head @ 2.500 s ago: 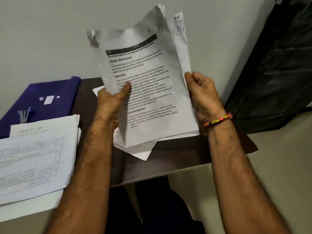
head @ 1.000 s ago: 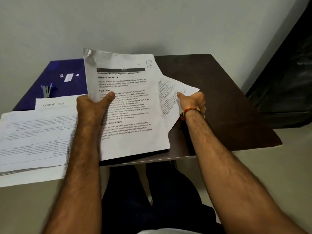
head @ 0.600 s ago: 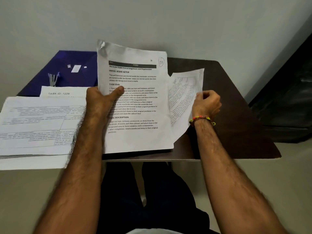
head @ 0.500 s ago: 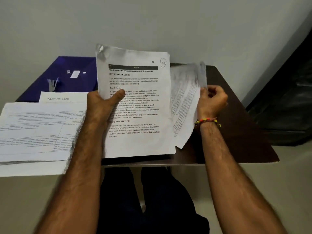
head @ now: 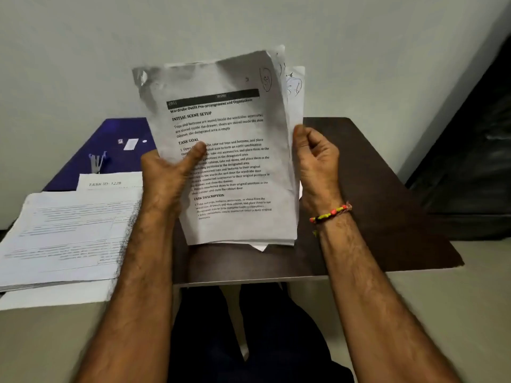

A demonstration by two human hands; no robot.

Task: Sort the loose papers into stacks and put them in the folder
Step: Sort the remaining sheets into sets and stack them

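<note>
1. While you hold the bundle of printed sheets [head: 232,161] upright above the table [head: 373,217], your left hand [head: 168,175] grips its left edge, thumb pressed across the front page, and your right hand [head: 318,158] has its fingers [head: 301,139] curled round the right edge.
2. The front page is headed "Wardrobe Outfit Pre-arrangement and Organization"; behind it, at least one more sheet with a handwritten circled mark stands out at the upper right, so the bundle looks not yet squared.
3. A thick stack of forms [head: 69,239] already lies on the left of the table, overhanging its near edge, with a sheet marked "TASK ID 1228" [head: 110,182] showing behind it. I judge sorting to be well under way.
4. The blue folder [head: 110,145] lies at the back left, partly under those papers, with a small white label on it and a clip. It appears to hold none of these stacks, so filing is all still ahead of you.
5. The table is dark brown, set against a plain pale wall; something black stands to the right, and the floor is pale.
</note>
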